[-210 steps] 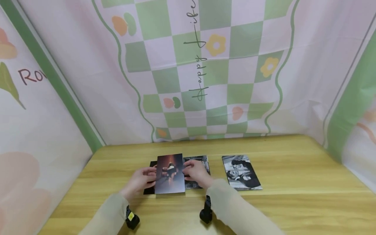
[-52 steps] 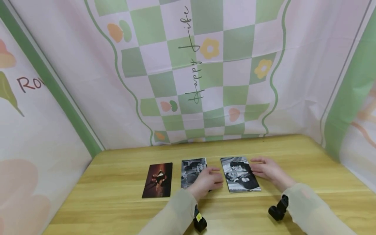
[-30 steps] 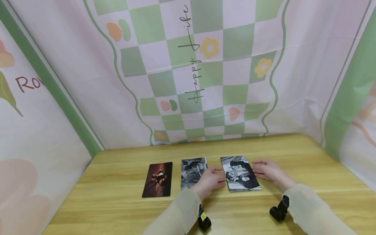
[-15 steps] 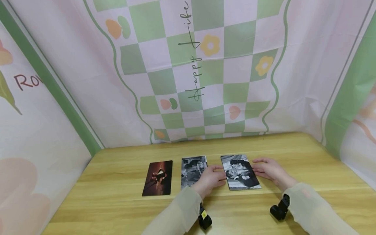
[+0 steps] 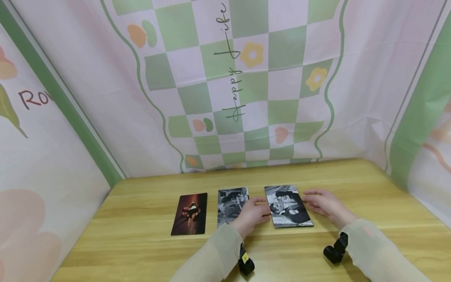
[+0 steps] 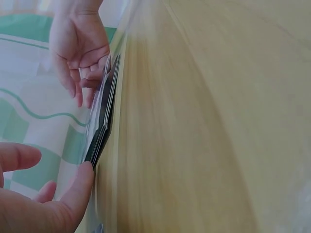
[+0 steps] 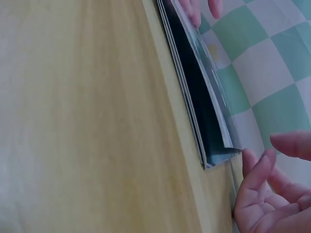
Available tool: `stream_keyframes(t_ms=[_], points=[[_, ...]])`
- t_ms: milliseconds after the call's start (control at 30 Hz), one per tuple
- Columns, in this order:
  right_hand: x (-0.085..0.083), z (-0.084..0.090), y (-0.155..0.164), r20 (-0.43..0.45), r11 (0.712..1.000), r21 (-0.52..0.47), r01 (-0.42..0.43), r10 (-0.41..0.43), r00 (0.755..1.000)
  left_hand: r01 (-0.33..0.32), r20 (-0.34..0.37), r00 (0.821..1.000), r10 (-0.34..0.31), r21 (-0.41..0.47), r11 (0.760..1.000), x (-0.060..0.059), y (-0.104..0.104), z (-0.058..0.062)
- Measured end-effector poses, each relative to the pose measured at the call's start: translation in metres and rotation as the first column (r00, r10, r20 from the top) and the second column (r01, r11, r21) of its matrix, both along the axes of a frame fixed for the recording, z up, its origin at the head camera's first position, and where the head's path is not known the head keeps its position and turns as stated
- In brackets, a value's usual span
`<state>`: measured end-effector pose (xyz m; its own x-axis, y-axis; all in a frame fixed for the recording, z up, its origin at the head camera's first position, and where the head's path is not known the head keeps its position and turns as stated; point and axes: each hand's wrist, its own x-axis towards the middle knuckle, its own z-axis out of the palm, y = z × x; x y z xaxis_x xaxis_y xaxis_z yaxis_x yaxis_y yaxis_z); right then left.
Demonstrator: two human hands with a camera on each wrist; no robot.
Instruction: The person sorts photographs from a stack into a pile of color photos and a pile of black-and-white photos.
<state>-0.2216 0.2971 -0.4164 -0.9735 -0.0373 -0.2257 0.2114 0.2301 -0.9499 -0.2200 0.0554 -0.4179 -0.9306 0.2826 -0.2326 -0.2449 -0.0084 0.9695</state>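
Observation:
Three lots of photos lie in a row on the wooden table point(image 5: 370, 203). At the right is a thin stack with a black-and-white photo point(image 5: 288, 205) on top. My left hand point(image 5: 254, 212) rests at its left edge with relaxed fingers, and in the left wrist view my thumb point(image 6: 82, 182) touches the stack's point(image 6: 101, 128) near corner. My right hand point(image 5: 322, 203) lies at the right edge, fingers nearly straight against the stack's side. The right wrist view shows the stack point(image 7: 199, 102) edge-on, with the right hand's fingers point(image 7: 260, 187) just beside its corner.
A second black-and-white photo point(image 5: 230, 204) lies in the middle, its lower right corner under my left hand. A dark reddish photo point(image 5: 189, 214) lies at the left. A checked green and pink cloth point(image 5: 246, 86) hangs behind and beside the table.
Seven seconds ago both hands held the reddish photo above the left pile. That photo now lies flat and both hands flank the right stack. Over the last second they hardly move.

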Motion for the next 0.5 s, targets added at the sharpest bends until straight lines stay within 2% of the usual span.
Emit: stream_keyframes(t_ms=[267,500], points=[[-0.002,-0.006,0.006,0.029,0.991,-0.132,-0.007,0.011,1.0,-0.07,0.002,0.998,0.07,0.015,0.997,-0.003,0.008,-0.005],[0.0,-0.004,0.003,0.04,0.986,-0.166,-0.029,0.036,0.999,-0.116,0.026,0.993,0.116,0.014,0.993,-0.004,0.013,-0.01]])
